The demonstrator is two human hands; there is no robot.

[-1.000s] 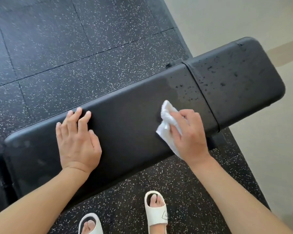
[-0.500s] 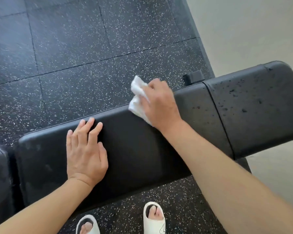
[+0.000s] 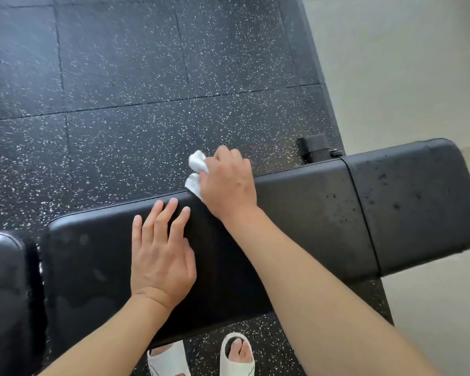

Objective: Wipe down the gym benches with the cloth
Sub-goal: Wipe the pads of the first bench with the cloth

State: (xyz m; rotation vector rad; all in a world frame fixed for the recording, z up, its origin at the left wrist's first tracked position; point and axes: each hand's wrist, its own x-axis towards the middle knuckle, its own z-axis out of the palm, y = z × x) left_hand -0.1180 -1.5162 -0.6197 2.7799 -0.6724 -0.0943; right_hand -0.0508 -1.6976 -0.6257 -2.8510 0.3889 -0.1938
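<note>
The white cloth (image 3: 197, 172) sits bunched at the far edge of the black bench pad (image 3: 304, 213), gripped in the curled fingers of the right hand (image 3: 229, 183). The left hand (image 3: 160, 253) lies flat on the pad, fingers straight and slightly spread. White sandals (image 3: 236, 354) stand on speckled rubber flooring (image 3: 147, 77) below
</note>
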